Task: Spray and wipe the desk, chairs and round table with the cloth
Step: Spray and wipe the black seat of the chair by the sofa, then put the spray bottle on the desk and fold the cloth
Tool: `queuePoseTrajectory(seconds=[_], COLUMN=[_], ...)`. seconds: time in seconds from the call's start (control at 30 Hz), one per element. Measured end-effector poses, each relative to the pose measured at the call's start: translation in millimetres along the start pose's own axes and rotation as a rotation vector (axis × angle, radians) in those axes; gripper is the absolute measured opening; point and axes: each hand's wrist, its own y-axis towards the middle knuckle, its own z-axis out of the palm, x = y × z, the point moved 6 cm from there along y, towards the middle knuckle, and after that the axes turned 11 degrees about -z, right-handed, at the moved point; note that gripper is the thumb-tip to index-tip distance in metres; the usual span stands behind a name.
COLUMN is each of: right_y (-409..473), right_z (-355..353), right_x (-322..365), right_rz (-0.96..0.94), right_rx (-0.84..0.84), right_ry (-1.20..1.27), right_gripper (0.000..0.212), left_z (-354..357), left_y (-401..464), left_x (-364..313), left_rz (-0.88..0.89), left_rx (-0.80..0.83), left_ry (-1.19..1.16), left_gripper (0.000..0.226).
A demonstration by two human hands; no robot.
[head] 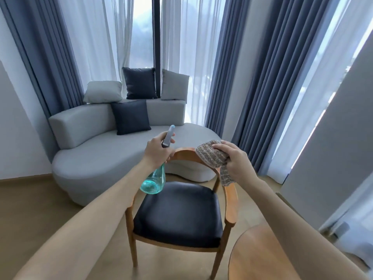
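Grey curved sofa (113, 158) behind wooden chair with black seat (177, 215); left hand (158, 151) grips teal spray bottle (154, 181); right hand (235, 160) presses speckled grey cloth (212, 155) onto chair's backrest.

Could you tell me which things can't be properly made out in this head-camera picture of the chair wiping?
- Round table: cut off by the bottom edge and covered by the right forearm.
- Chair backrest top: partly hidden under the cloth and both hands.
- Spray bottle trigger: covered by the left hand.
- Desk: out of view.
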Motion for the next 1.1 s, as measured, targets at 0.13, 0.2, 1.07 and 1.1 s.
queuePoseTrajectory(seconds=[0.13,0.2,1.07,1.1], right_y=[-37,-57,-578,-601], right_z=[-22,-39,-186,-188], right_x=[-19,-23,287,309], right_rz=[0.142,0.213,1.245,1.266], right_rx=[-0.039,-0.085,-0.720,-0.751], right_ry=[-0.050,-0.085,-0.698,-0.716], right_gripper=[0.052,0.049,0.060,0.059], left_z=[47,71,230,229], left_y=[1,0,-496,-529], left_x=[-19,-33,-137,-141], left_rz=[0.063,0.094,0.315,0.326], left_rx=[0.150,0.248,1.538,1.574], left_ry=[-0.054,-0.113,-0.296,-0.294], left_gripper=[0.042,0.039,0.044,0.044])
